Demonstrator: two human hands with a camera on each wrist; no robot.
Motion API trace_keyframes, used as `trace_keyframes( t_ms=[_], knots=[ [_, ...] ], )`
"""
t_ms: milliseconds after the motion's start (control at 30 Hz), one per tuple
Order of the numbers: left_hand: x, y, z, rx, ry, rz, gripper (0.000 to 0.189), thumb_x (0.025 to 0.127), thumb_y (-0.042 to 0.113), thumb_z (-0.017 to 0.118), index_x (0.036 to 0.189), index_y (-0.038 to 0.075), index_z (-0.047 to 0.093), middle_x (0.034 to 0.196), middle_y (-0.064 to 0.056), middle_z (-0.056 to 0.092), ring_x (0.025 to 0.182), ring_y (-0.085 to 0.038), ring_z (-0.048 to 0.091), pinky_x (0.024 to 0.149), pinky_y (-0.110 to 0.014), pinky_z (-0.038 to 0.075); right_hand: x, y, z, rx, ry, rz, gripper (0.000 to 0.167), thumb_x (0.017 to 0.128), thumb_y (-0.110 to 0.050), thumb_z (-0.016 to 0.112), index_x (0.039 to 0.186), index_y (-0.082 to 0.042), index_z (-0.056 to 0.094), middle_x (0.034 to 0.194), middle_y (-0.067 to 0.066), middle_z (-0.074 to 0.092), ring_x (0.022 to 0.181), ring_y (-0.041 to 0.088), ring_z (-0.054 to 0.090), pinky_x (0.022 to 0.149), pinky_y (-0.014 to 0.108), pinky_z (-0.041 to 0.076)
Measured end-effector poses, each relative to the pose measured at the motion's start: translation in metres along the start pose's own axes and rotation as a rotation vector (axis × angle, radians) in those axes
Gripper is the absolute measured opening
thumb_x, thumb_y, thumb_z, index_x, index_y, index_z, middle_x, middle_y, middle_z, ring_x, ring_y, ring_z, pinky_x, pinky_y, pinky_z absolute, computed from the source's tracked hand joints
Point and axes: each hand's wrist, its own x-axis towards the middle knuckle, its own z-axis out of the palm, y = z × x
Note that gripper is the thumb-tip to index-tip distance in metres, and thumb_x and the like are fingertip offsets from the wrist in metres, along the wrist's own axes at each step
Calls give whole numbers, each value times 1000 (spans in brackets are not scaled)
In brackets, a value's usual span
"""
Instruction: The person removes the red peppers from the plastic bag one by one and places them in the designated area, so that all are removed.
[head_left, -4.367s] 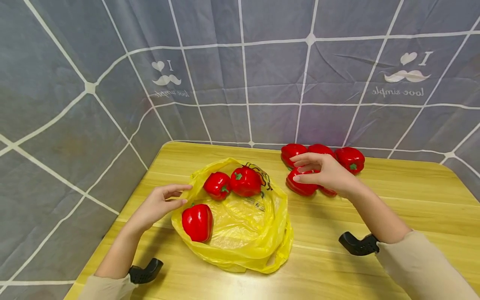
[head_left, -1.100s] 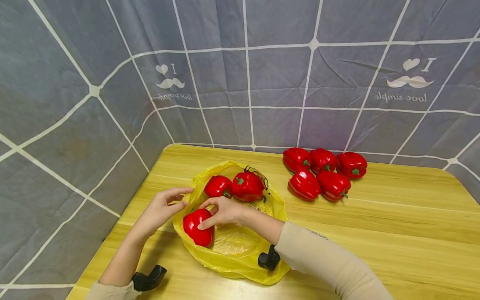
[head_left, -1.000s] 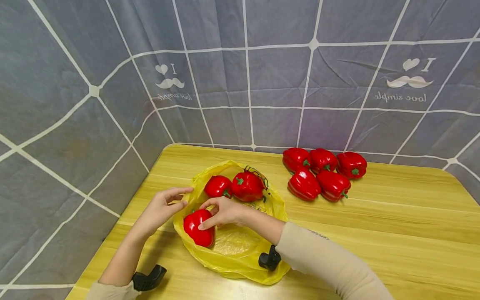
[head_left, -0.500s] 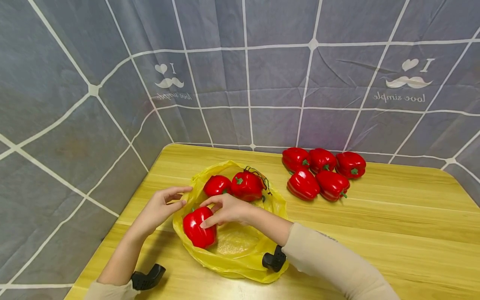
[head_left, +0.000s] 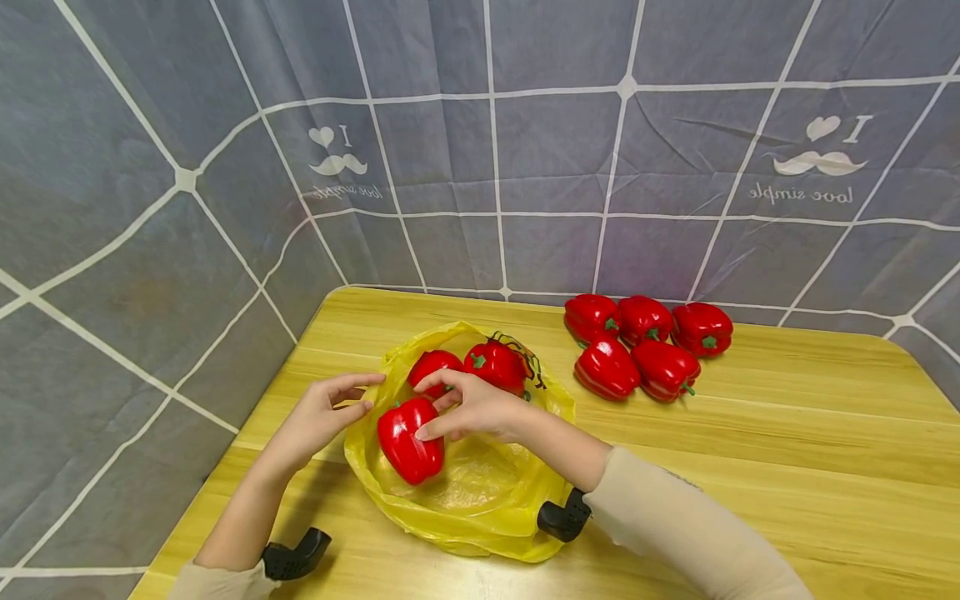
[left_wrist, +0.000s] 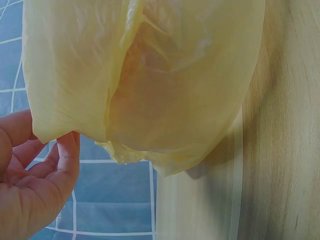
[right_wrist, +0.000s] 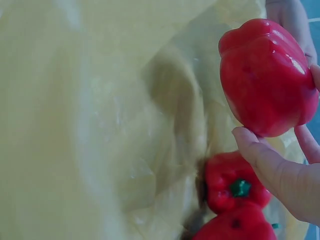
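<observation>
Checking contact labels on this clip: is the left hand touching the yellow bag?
Touching. The left wrist view shows it plainly: the left hand pinches the edge of the yellow bag with its fingers.

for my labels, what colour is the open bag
The bag is yellow; it shows best in the head view.

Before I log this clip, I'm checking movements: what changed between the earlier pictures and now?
The right hand moved from the five peppers on the table into the yellow bag, gripped its near-left pepper and shifted it slightly right and, it seems, up. The left hand at the bag's rim, the two other bagged peppers and the five outside stayed put.
</observation>
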Motion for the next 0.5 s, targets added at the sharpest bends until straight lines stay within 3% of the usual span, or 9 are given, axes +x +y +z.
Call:
trace_keyframes(
  t_ms=[200, 500],
  knots=[
    [0, 1, -1, 27, -2, 4, 32, 89, 1, 59, 121, -4, 58, 122, -20, 58, 102, -33, 55, 78, -25, 48, -9, -4, -7, 71, -22, -42, 38, 80, -3, 70, 111, -9, 48, 100, 13, 60, 85, 22, 59, 74, 45, 52],
    [0, 0, -1, 39, -5, 15, 32, 89, 0, 59, 120, -4, 59, 121, -19, 58, 102, -32, 56, 78, -24, 48, -18, -8, -12, 118, 13, -57, 40, 80, -3, 69, 114, -8, 49, 102, 13, 58, 86, 23, 58, 75, 46, 52]
  ],
)
